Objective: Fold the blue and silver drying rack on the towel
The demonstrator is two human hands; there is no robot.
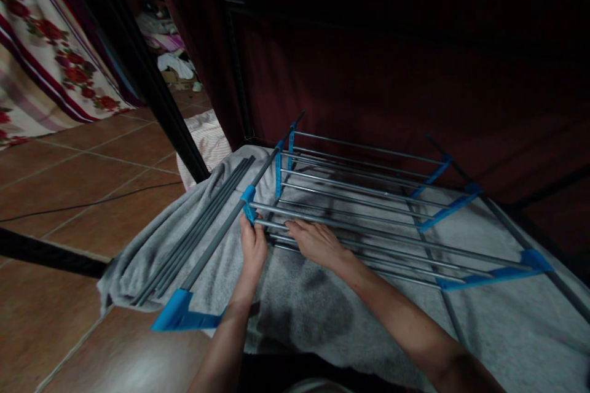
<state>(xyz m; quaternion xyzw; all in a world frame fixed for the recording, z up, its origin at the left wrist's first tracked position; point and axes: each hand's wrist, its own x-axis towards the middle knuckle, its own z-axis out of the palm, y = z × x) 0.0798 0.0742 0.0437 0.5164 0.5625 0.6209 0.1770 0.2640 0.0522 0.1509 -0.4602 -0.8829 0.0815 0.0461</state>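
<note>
A rack of grey metal rods (369, 228) joined by blue plastic brackets lies on a grey blanket. My left hand (253, 244) is closed on the lower part of a blue bracket (248, 203) near the rack's left pole (216, 242). Close to its right, my right hand (316, 242) has its fingers closed round a thin metal rod (271, 225) whose left end meets that bracket. The right ends of the rods sit at another long blue bracket (495, 276). The undersides of both hands' grips are partly hidden.
Several loose grey tubes (198, 227) lie on the blanket (295, 295) at the left. A blue corner piece (182, 314) ends the left pole. Black frame posts (159, 98) and a dark red curtain (369, 86) surround the blanket; a cable (106, 198) crosses the tiled floor.
</note>
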